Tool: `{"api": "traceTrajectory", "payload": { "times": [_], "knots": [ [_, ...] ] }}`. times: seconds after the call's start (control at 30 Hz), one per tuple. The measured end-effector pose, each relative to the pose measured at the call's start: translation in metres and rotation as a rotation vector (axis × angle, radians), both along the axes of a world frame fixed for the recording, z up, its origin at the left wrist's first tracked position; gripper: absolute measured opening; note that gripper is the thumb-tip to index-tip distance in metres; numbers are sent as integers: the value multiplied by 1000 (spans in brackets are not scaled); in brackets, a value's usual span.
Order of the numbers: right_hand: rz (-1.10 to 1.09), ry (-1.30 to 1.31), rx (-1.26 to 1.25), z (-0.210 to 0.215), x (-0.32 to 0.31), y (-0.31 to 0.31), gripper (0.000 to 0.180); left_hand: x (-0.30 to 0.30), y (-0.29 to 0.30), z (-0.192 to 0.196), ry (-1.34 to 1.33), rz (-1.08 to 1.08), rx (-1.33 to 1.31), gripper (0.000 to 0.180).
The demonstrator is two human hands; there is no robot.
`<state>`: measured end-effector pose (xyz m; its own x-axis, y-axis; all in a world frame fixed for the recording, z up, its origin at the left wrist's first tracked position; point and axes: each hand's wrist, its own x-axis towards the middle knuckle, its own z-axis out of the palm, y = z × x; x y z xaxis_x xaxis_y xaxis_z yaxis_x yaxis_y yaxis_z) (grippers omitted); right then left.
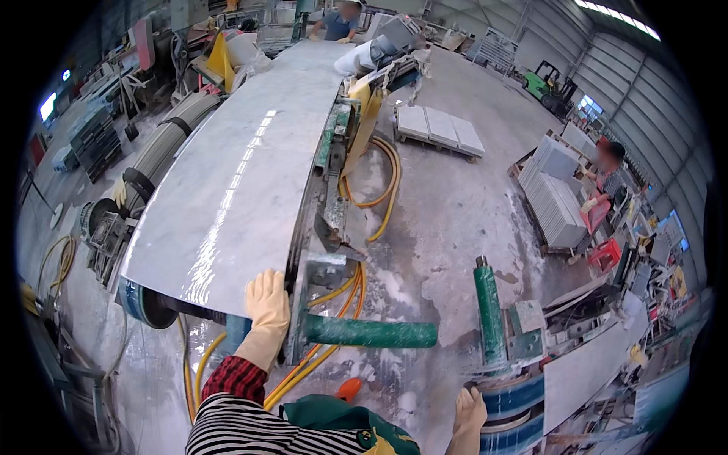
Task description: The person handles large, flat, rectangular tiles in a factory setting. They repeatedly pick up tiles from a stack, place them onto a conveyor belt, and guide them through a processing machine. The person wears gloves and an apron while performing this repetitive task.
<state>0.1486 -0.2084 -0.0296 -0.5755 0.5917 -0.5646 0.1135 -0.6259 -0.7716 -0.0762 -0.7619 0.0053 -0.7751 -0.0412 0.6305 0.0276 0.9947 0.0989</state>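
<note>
A large polished pale grey stone slab (227, 182) stretches away from me on a roller conveyor. My left hand (267, 303), in a cream rubber glove, lies at the slab's near right corner with its fingers stretched out over the surface. Low on the right, my right hand (469, 415) wears a similar glove. Its fingers look curled at a small dark rounded end (472, 385) beside blue rollers (512, 402); what they hold is unclear. Beyond the rollers lies another pale slab (584, 371).
A green roller (371, 332) juts out right of my left hand; an upright green cylinder (487, 311) stands farther right. Yellow and orange hoses (390, 182) cross the wet floor. A person (338, 24) stands at the slab's far end, another (607, 178) by stacked slabs (547, 201).
</note>
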Motion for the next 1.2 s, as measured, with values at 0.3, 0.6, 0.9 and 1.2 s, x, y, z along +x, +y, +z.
{"api": "traceTrajectory", "payload": {
  "times": [0.3, 0.6, 0.9, 1.2],
  "knots": [
    [-45, 15, -67, -23, 84, -128, 46, 3, -1, -8, -210, -9, 26, 61],
    [-183, -115, -128, -48, 221, -159, 51, -2, -56, -14, -330, -438, 2, 46],
    [-433, -260, -295, -63, 305, -173, 49, 46, -120, 16, -279, -623, -95, 32],
    [-362, -208, -203, -100, 188, -305, 42, 52, -331, 16, -252, -453, -89, 39]
  ]
}}
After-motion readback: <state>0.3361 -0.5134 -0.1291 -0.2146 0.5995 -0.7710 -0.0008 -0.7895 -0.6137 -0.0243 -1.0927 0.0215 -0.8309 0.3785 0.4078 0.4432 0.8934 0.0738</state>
